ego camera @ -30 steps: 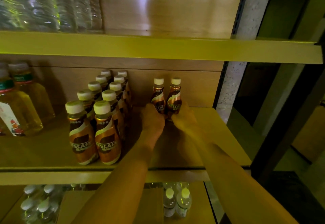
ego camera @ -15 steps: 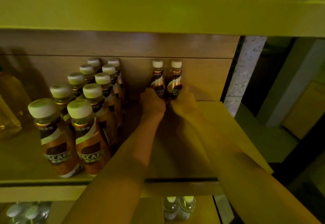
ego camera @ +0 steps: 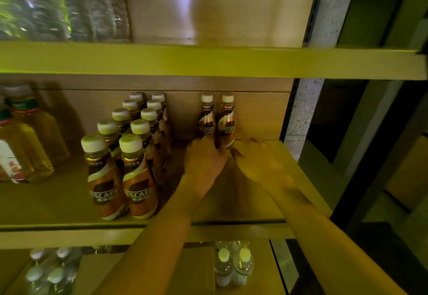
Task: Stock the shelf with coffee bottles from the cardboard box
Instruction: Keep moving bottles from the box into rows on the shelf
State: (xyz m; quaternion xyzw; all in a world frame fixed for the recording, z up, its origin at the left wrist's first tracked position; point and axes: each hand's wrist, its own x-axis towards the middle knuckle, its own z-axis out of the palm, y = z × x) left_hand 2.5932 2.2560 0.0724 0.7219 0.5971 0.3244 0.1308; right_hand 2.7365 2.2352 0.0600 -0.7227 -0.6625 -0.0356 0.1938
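Two brown coffee bottles with cream caps stand side by side against the back panel of the middle shelf (ego camera: 266, 199): the left bottle (ego camera: 206, 118) and the right bottle (ego camera: 227, 120). My left hand (ego camera: 205, 160) reaches to the foot of the left bottle and covers its base; blur hides whether the fingers grip it. My right hand (ego camera: 258, 158) lies just right of the right bottle, fingers spread and blurred, off the bottle. A block of several coffee bottles (ego camera: 129, 155) stands in two rows to the left. The cardboard box is out of view.
Yellow-green drink bottles (ego camera: 25, 137) stand at the shelf's far left. Clear water bottles (ego camera: 58, 5) fill the upper shelf. Small white-capped bottles (ego camera: 232, 267) sit on the shelf below. The shelf's right end borders a grey post (ego camera: 308, 100).
Both hands slid the two bottles to the back panel. The right hand has now come off its bottle and drawn back to the right; the left hand has lowered to the bottle's foot.
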